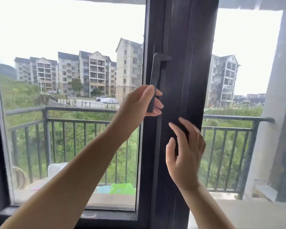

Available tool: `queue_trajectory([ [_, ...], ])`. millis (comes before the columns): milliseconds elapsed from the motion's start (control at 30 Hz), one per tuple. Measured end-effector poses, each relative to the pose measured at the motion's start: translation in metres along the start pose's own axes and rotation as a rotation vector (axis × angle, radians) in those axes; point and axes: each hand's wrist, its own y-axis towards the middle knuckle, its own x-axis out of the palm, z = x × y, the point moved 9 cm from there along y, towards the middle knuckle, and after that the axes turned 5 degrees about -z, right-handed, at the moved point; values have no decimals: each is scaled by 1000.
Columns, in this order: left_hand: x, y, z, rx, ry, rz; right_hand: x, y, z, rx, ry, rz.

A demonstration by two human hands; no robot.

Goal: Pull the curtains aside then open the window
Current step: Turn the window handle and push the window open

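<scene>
— Where is the window handle (156, 75)?
— Just past centre, toward 12 o'clock, on the dark window frame (180, 96), pointing down.
— And the hands?
— The left hand (139, 103) is clenched round the handle's lower end. The right hand (186, 154), at 5 o'clock, lies released, fingers spread on the frame.

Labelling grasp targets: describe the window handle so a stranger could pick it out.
Start at the wide dark window frame that stands upright between the two glass panes. On its left edge, a slim dark window handle hangs down from a short bracket at its top. Its lower end is gripped by the left hand; the right hand, lower down, only touches the frame.
</scene>
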Motion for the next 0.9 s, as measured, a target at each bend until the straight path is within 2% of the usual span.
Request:
queue_trajectory([
  [100,3,2,1,-30,-64,-76,9,-8,-5,-55,-79,15],
  [267,0,5,6,32,38,-107,11,-8,-6,-74,-139,31],
  [467,-59,9,47,436,742,104,10,-8,-6,-89,-156,51],
  [600,-94,38,87,467,1138,194,11,-8,-6,-73,-166,44],
  [667,-96,47,94,464,1166,164,11,-7,-6,-53,-157,31],
  [800,-109,32,80,517,968,231,8,-4,-24,89,-57,24],
  [900,-128,14,42,456,947,287,23,5,-65,47,47,-43],
])
